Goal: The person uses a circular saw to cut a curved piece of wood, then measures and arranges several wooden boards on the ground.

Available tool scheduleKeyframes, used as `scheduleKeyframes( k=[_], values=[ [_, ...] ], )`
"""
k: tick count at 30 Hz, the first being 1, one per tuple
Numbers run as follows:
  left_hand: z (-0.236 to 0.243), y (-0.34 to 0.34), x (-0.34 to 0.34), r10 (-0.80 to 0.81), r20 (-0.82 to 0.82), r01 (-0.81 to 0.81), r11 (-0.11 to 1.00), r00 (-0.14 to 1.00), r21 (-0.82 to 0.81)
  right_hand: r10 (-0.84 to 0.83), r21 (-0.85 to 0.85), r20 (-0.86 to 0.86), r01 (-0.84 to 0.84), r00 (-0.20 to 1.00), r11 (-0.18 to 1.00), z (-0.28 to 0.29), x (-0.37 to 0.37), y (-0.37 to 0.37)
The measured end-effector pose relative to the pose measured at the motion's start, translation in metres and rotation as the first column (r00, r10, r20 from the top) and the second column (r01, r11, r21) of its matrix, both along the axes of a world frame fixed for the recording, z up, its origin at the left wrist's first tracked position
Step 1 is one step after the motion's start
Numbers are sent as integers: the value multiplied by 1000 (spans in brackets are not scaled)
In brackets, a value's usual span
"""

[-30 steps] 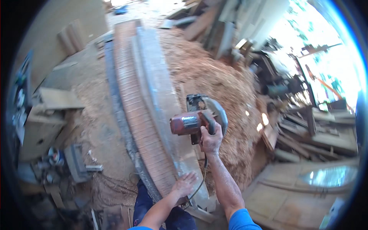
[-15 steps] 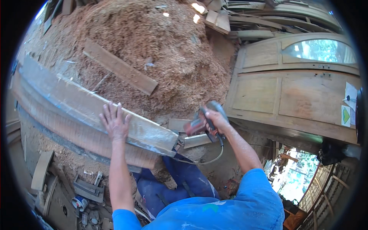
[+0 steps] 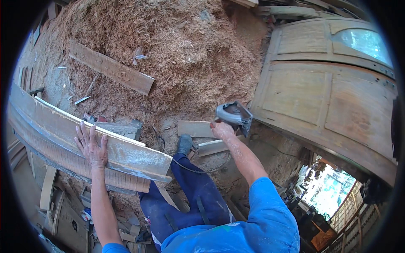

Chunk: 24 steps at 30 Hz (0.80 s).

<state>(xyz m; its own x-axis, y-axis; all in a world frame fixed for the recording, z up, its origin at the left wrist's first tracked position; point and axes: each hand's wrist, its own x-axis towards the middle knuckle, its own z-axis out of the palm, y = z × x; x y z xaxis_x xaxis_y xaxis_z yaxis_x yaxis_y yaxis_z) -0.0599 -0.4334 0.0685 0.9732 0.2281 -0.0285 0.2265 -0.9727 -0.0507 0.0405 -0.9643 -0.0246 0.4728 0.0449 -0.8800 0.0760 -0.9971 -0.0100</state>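
Note:
My left hand point(image 3: 93, 148) lies flat, fingers spread, on a long wooden board point(image 3: 135, 156) that has a pale edge along its far side. Beneath and nearer to me is a bench with a reddish-brown ribbed side point(image 3: 71, 158). My right hand point(image 3: 223, 130) is wrapped round a circular saw point(image 3: 235, 116), held in the air to the right of the board's end and apart from it. The saw's grey guard and base show; its handle is mostly hidden by my hand. A cord point(image 3: 192, 170) runs below it.
A heap of wood shavings point(image 3: 177, 59) rises ahead, with a loose plank point(image 3: 112, 67) on it. Short boards point(image 3: 196, 128) lie near my boot point(image 3: 184, 144). A panelled wooden door point(image 3: 295, 92) stands at the right. Wood scraps point(image 3: 48, 185) clutter the lower left.
My right hand has turned the saw, so its guard and base side now show. The whole view has shifted, and more of my legs and a boot appear. My left hand stays on the board.

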Motion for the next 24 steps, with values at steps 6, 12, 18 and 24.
scheduleKeyframes(
  k=[6,12,18,24],
  values=[
    [5,-2,-1,21,-18,-21,1000,1000,-21,-85,-44,165,94,983,995,-68,85,19],
    [-4,2,-1,-9,6,9,998,1000,-65,-3,-88,243,25,970,996,-162,126,20],
    [2,2,1,39,9,-38,994,999,-99,27,-158,195,5,980,987,-200,117,47],
    [-6,2,13,60,59,-48,982,996,-181,164,-193,425,-88,890,977,-214,98,26]
  ],
)
